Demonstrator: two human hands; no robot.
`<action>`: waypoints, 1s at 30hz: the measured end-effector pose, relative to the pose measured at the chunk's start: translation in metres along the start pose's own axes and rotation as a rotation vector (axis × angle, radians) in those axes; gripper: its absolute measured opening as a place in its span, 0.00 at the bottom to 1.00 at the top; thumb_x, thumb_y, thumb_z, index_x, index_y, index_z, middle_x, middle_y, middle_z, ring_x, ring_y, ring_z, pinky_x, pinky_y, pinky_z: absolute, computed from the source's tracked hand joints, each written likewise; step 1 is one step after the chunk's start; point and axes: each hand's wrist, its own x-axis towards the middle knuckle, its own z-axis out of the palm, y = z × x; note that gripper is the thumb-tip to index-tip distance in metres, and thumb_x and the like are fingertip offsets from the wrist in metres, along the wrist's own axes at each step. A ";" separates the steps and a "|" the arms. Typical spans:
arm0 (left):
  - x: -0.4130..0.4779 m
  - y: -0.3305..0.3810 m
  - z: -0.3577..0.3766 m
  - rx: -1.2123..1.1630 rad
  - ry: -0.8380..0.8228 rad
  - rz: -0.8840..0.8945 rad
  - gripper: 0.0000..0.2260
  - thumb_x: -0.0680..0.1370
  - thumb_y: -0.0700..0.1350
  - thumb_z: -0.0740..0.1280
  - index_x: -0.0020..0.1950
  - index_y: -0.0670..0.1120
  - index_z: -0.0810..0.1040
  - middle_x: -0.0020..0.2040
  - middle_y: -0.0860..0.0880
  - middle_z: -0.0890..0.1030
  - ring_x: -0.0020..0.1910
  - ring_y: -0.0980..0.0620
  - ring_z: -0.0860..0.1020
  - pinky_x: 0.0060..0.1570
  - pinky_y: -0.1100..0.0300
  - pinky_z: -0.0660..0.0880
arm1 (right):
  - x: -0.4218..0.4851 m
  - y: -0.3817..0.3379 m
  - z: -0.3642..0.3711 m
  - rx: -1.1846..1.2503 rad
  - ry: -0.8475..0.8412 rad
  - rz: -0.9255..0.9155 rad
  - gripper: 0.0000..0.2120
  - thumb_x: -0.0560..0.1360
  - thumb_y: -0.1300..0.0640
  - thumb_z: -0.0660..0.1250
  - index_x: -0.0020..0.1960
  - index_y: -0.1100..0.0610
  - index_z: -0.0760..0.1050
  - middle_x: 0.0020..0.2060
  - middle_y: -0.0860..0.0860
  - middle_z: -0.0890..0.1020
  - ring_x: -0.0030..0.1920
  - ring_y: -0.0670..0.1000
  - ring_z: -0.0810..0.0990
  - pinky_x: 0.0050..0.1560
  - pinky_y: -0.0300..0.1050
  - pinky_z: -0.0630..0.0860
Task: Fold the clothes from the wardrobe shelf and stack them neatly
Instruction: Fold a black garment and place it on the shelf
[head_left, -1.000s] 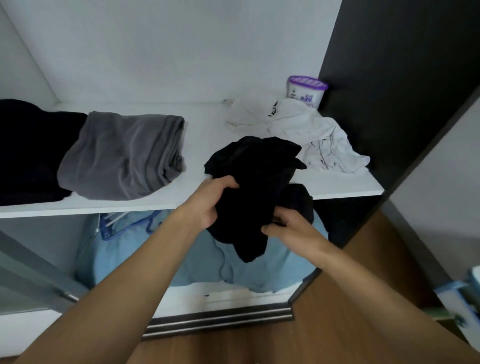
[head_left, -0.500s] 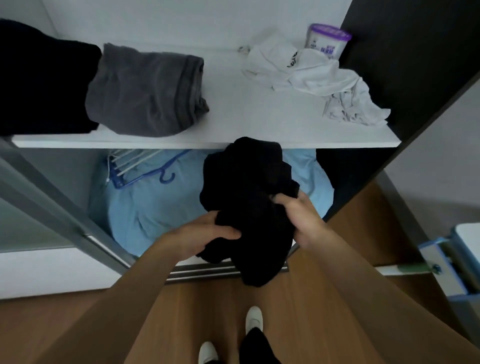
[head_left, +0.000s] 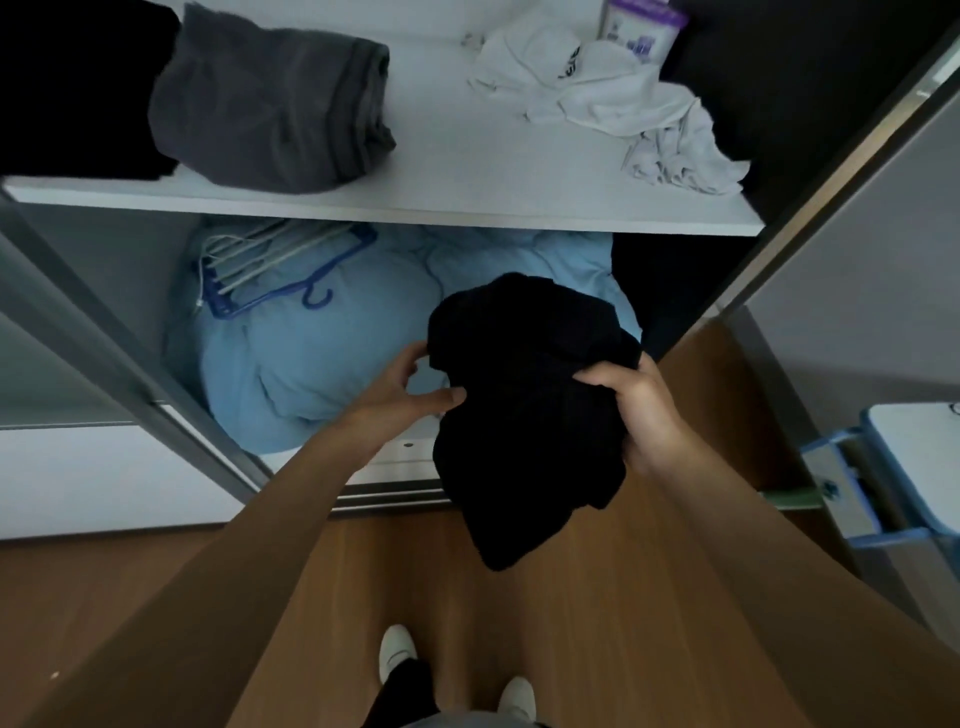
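1. Head view, looking down past both forearms into an open wardrobe.
2. Black garment (head_left: 524, 410): bunched, unfolded, held in the air in front of the wardrobe and below the level of the shelf (head_left: 467, 176). Its lower end hangs over the wooden floor (head_left: 649, 597).
3. Left hand (head_left: 400, 395): at the garment's left edge. Fingers (head_left: 410, 364) curled in a C, tips on the upper edge of the cloth, thumb tip against the cloth lower down; the edge is pinched between them.
4. Right hand (head_left: 644, 410): on the garment's right side. Fingers (head_left: 602, 376) curled over the top of a fold and pressed together, gripping the cloth.
5. On the shelf, left to right: dark pile (head_left: 78, 88), touching a folded grey garment (head_left: 270, 98); well apart to the right, crumpled white clothes (head_left: 623, 98), with a purple-lidded tub (head_left: 641, 26) behind them.
6. Compartment below the shelf: light blue bedding (head_left: 311, 364), with a blue hanger (head_left: 291, 291) and a bundle of pale hangers lying on it.
7. Bottom of the frame: white shoes (head_left: 396, 649) on the floor.
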 end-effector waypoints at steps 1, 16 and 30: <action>-0.003 0.001 0.005 0.056 -0.019 0.017 0.27 0.74 0.46 0.75 0.71 0.54 0.69 0.71 0.52 0.72 0.72 0.56 0.67 0.74 0.53 0.62 | -0.004 -0.001 -0.009 0.051 0.022 0.004 0.18 0.64 0.60 0.72 0.53 0.48 0.84 0.52 0.53 0.86 0.53 0.53 0.85 0.47 0.45 0.82; -0.055 0.059 0.106 -0.207 0.096 -0.081 0.11 0.81 0.45 0.66 0.44 0.44 0.86 0.45 0.44 0.87 0.44 0.50 0.85 0.42 0.61 0.80 | -0.020 0.059 -0.111 -0.247 0.048 0.057 0.19 0.73 0.53 0.72 0.63 0.48 0.77 0.49 0.46 0.84 0.48 0.46 0.84 0.47 0.39 0.79; -0.084 0.103 0.136 -0.291 0.132 0.051 0.09 0.84 0.41 0.59 0.50 0.40 0.77 0.39 0.47 0.83 0.39 0.52 0.83 0.37 0.61 0.79 | -0.093 0.057 -0.040 -0.587 -0.167 -0.180 0.18 0.72 0.41 0.71 0.58 0.47 0.74 0.48 0.39 0.81 0.50 0.40 0.80 0.55 0.46 0.78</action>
